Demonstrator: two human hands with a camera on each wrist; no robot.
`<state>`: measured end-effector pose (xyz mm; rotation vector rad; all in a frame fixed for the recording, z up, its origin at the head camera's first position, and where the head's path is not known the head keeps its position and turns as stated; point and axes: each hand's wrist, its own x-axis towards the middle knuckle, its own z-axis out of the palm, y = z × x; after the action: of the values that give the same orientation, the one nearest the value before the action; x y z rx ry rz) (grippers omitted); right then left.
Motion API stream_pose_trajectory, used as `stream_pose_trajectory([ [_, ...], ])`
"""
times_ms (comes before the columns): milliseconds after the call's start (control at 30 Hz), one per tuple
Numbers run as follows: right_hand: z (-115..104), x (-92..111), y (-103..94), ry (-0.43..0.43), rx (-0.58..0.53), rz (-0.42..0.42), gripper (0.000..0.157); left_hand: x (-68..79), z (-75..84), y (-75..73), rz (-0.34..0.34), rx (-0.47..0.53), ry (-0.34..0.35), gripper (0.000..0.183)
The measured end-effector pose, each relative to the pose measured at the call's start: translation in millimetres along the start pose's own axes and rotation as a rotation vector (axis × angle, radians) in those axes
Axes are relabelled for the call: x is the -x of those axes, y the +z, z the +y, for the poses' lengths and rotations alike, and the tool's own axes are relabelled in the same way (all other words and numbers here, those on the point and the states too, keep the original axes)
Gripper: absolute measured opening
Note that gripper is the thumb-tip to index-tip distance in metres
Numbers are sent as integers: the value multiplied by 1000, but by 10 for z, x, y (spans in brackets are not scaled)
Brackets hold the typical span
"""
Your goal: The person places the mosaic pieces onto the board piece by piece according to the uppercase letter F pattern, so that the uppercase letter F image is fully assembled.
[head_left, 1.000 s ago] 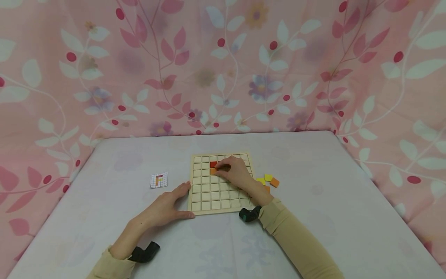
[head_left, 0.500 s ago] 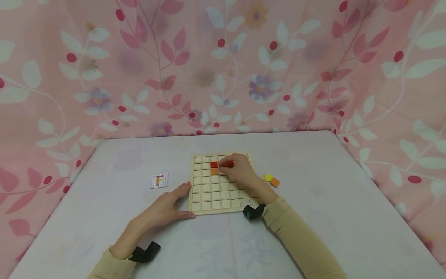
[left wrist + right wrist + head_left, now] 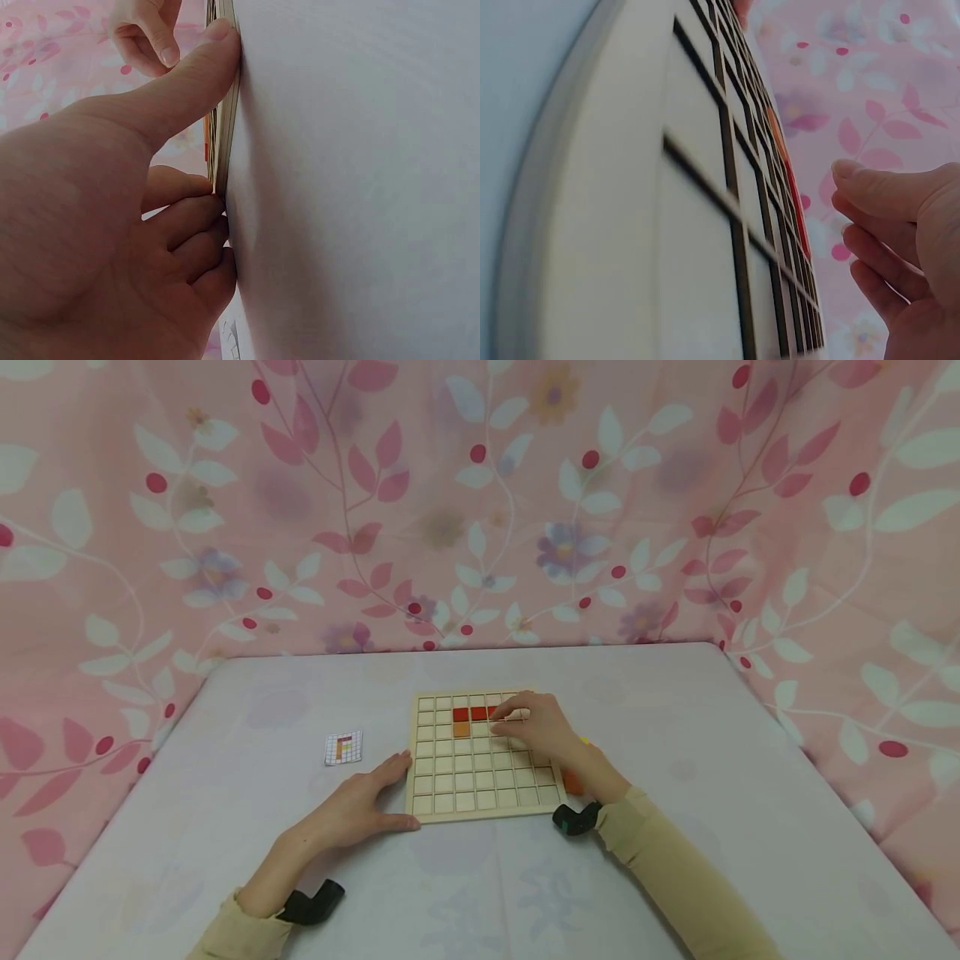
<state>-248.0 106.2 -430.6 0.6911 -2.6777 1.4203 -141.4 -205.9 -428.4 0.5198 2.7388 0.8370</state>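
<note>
A wooden grid board (image 3: 465,817) lies flat on the table. In its upper part, red tiles (image 3: 478,714) form a short row, with one orange tile (image 3: 461,729) under the leftmost. My left hand (image 3: 348,802) rests at the board's lower left corner, thumb on the near edge and fingers against the left side; the left wrist view shows the thumb (image 3: 187,86) stretched along the edge. Over the upper right squares is my right hand (image 3: 543,722), thumb and fingers loosely bent. Nothing shows between its fingertips (image 3: 847,168) in the right wrist view, where they stand off the board.
A small white card (image 3: 343,748) printed with a coloured grid lies left of the board. Loose orange tiles (image 3: 573,782) and a yellow tile (image 3: 584,740) lie to its right, partly hidden by the right forearm. A pink floral curtain (image 3: 480,510) hangs behind the table.
My right hand has moved right across the board, away from the orange tile, uncovering more of the red row. Its forearm now covers more of the loose tiles. The left hand stays put.
</note>
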Motion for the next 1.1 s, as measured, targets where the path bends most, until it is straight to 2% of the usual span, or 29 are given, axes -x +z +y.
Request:
stream_pose_trajectory([
  [167, 95, 93, -197, 31, 17, -11, 15, -3, -5, 3, -6, 7, -7, 105],
  [367, 208, 260, -455, 126, 47, -26, 17, -4, -7, 1, -9, 0, -7, 105],
  [767, 489, 550, -888, 97, 95, -58, 15, -11, -11, 5, -9, 3, -3, 105],
  [1100, 646, 700, -1082, 95, 97, -66, 19, -9, -23, 5, -14, 2, -19, 105],
])
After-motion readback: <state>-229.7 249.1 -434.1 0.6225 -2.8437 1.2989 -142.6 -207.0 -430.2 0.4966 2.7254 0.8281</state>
